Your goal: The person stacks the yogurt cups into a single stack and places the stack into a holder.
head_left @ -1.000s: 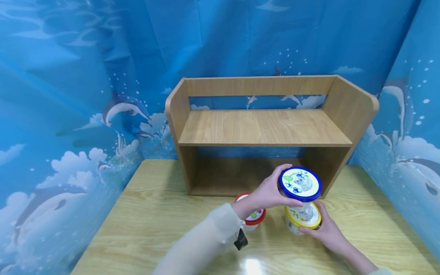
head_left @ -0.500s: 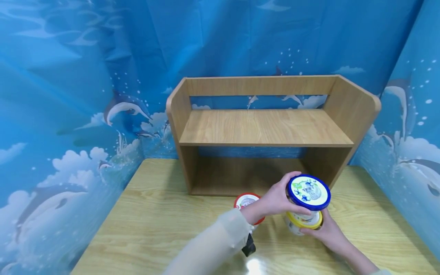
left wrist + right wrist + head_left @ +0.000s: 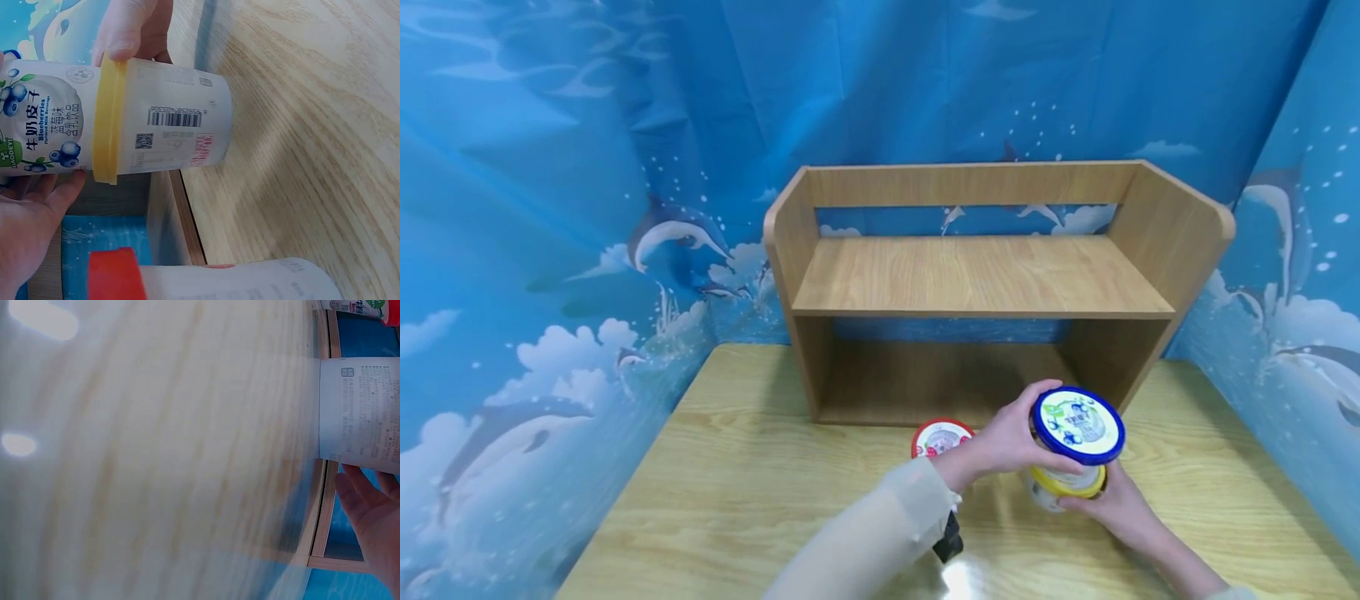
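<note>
A blue-lidded tub (image 3: 1078,425) with blueberries printed on it stands upright on the yellow lid of a second tub, its base meeting the lid in the left wrist view. My left hand (image 3: 1011,435) grips the blue-lidded tub from the left, fingers and thumb around its side. Below it, the yellow-lidded tub (image 3: 175,119) rests on the table, its label and barcode facing the left wrist camera. My right hand (image 3: 1123,504) holds this lower tub from the right, thumb in front. Much of the yellow lid is hidden under the upper tub.
A red-lidded tub (image 3: 940,437) stands on the table to the left, partly behind my left forearm. Behind the tubs is a two-level wooden shelf (image 3: 977,275). A blue dolphin-print curtain (image 3: 587,208) surrounds the wooden table (image 3: 722,483).
My left hand has moved right and down with the blue-lidded tub, lowering it onto the yellow lid. My right hand and the yellow-lidded tub stay in place.
</note>
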Tool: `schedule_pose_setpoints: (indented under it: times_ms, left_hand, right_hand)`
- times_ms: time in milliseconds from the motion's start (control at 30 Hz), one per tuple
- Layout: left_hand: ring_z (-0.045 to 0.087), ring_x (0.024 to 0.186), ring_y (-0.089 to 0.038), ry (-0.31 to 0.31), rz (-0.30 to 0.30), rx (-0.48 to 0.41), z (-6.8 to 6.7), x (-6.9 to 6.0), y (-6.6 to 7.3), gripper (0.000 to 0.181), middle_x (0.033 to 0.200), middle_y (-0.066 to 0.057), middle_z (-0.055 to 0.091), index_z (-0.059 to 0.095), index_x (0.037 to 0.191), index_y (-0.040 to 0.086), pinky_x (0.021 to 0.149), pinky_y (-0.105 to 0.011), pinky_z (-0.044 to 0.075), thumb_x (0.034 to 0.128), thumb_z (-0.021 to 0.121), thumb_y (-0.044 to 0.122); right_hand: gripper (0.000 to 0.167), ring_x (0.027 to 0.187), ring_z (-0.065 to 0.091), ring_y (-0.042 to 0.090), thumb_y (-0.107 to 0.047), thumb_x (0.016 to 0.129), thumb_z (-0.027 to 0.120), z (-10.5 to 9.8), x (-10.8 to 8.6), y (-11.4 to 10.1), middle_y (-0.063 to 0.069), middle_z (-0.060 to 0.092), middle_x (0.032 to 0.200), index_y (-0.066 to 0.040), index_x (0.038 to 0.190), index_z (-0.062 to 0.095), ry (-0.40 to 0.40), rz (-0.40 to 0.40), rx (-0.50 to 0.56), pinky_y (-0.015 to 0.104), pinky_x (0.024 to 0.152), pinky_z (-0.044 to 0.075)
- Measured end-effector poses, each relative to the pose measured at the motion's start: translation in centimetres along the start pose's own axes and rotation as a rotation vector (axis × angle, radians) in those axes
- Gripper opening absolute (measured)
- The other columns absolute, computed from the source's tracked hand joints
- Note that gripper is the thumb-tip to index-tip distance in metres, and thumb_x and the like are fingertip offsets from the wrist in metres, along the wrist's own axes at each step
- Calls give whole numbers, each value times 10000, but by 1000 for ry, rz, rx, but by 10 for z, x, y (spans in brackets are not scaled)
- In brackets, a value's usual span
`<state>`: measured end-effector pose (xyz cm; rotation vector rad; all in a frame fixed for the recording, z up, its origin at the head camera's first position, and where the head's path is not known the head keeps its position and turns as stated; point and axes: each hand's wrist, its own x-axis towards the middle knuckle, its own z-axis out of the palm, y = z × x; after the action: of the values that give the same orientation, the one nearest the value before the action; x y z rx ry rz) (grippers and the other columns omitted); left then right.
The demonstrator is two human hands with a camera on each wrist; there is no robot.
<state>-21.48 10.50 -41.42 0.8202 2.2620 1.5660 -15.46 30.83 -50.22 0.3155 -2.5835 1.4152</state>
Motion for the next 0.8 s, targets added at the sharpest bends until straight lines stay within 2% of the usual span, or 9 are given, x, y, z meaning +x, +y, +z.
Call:
schedule_pose_setpoints:
  times_ms: [300, 567, 800]
  left_hand:
    - [479, 1153, -30, -2, -8, 12, 4, 1, -4, 946, 1303, 134, 514, 303, 1445, 408, 964, -327, 441, 709, 885, 287]
    - [479, 1155, -25, 14, -6, 11, 8, 4, -4, 951, 1297, 139, 517, 310, 1440, 407, 965, -311, 440, 697, 892, 288]
    - [445, 1221, -34, 16, 2, -6, 8, 1, -5, 1002, 1369, 133, 467, 257, 1477, 393, 998, -315, 417, 707, 887, 275]
  right_hand:
    - [868, 1028, 466, -109, -66, 714, 853, -2, -1, -2, 272, 521, 1260, 57, 1393, 327, -3, 5, -19, 136, 838, 410]
    - [837, 1004, 500, -85, -52, 705, 856, -2, -1, -2, 236, 534, 1227, 53, 1369, 357, 10, -2, -27, 142, 825, 426]
    - [865, 1020, 460, -122, -55, 710, 853, -2, -2, -3, 280, 514, 1260, 62, 1389, 331, 2, 3, -21, 125, 843, 402]
